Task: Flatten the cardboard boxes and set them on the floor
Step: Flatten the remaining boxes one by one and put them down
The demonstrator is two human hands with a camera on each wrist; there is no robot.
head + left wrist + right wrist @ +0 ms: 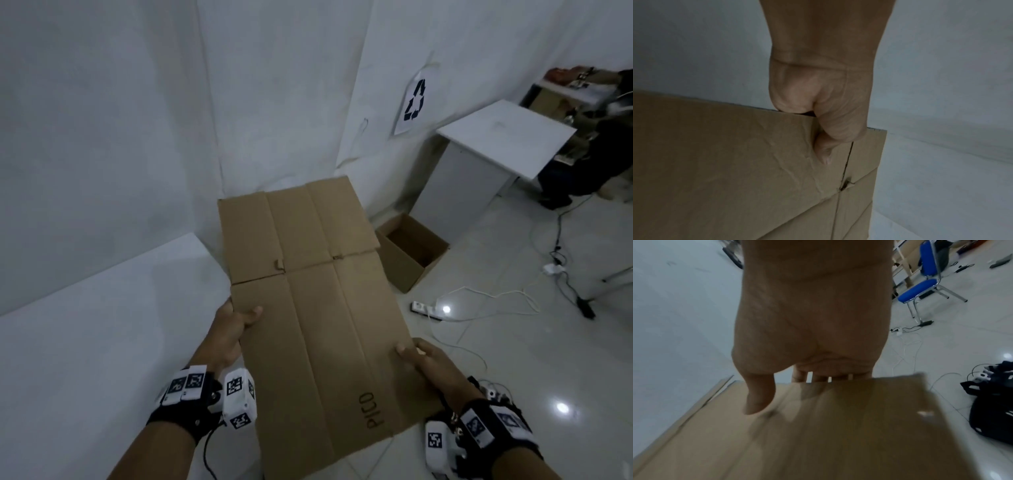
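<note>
Holding the flattened box (pixel 315 308) level between both hands was the step in hand, and it looked best done by lowering it evenly so neither long edge dipped first. The open floor (pixel 513 359) to the right of the flattened box gave room, though cables (pixel 479 294) and a power strip (pixel 426 310) lay there. The white table (pixel 85 342) sat just left of the flattened box, its edge close to that side. An open box (pixel 411 250), not yet flattened, stood beyond the sheet's right edge. The left hand (pixel 236 325) pinched the left edge, thumb on top; the right hand (pixel 428 363) gripped the right edge, thumb on top and fingers (pixel 818 378) underneath.
</note>
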